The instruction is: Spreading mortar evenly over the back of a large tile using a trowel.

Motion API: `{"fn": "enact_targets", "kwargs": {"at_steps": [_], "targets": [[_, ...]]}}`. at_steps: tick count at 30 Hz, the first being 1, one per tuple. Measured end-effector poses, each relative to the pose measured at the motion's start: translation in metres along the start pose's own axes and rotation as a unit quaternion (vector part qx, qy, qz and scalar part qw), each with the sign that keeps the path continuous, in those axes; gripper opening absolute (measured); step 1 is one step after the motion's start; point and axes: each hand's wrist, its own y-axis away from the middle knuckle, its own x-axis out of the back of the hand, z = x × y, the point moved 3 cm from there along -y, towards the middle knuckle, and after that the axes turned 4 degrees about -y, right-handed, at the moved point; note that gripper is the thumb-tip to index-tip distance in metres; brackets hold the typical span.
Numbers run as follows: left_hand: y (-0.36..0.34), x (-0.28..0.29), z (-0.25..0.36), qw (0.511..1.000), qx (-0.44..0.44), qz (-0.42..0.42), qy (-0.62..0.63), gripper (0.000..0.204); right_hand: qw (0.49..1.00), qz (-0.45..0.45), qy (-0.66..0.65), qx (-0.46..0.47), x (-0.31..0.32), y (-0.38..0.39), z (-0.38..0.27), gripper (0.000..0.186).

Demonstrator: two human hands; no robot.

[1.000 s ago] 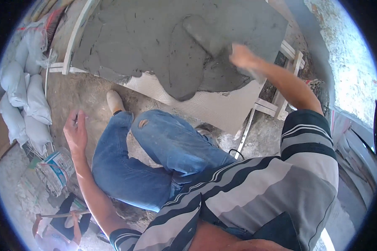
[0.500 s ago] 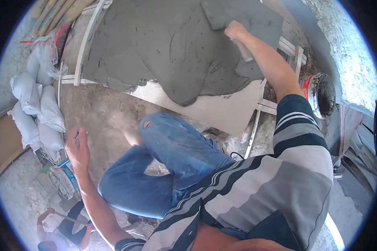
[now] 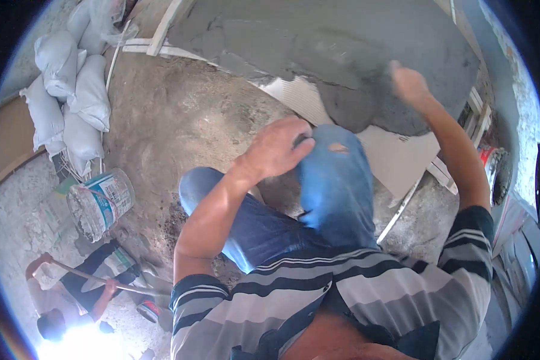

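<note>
A broad layer of wet grey mortar (image 3: 252,45) covers most of a pale board with a finely ridged surface (image 3: 402,156), whose near edge shows bare. My right hand (image 3: 410,85) is closed over the mortar's right part, around the handle of a trowel. The trowel's blade is blurred and blends into the grey. My left hand (image 3: 279,147) hovers by my raised knee in torn jeans (image 3: 336,174). Its fingers are curled, with a small dark thing between thumb and fingers that I cannot make out.
White filled sacks (image 3: 60,66) are piled at the left. Below them lies a tipped plastic bucket (image 3: 102,204). Another person (image 3: 72,288) holds a long-handled tool at lower left. White bars (image 3: 165,30) edge the board. A red-rimmed bucket (image 3: 492,171) sits at the right.
My left hand has come from the far left over to my knee. My right hand has drawn nearer across the mortar. The view has turned, and my knee now stands upright.
</note>
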Motion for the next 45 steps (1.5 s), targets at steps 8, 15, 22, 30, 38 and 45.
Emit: {"fn": "enact_targets", "kwargs": {"at_steps": [8,15,22,30,38,45], "targets": [[-0.001,-0.028,-0.071,0.958,-0.009,-0.264,-0.115,0.027,0.897,-0.081,-0.424,-0.093,-0.011,-0.047,-0.170,0.033],[0.011,-0.058,-0.060,0.902,-0.105,-0.398,-0.133,0.036,0.915,0.059,-0.394,-0.064,0.017,-0.113,-0.355,0.038],[0.039,-0.054,-0.086,0.881,-0.150,-0.291,0.341,0.052,0.934,0.038,-0.343,-0.095,0.005,-0.124,-0.430,0.041],[0.030,-0.042,-0.076,0.887,-0.227,-0.347,0.203,0.057,0.901,0.088,-0.338,-0.259,-0.020,-0.032,-0.308,0.031],[-0.007,-0.145,-0.134,0.809,-0.229,-0.521,-0.144,0.030,0.821,0.115,-0.315,-0.461,-0.055,0.099,-0.213,0.032],[-0.010,-0.180,-0.084,0.792,-0.284,-0.508,-0.183,0.029,0.617,0.205,-0.521,-0.553,-0.057,0.131,-0.193,0.044]]}}
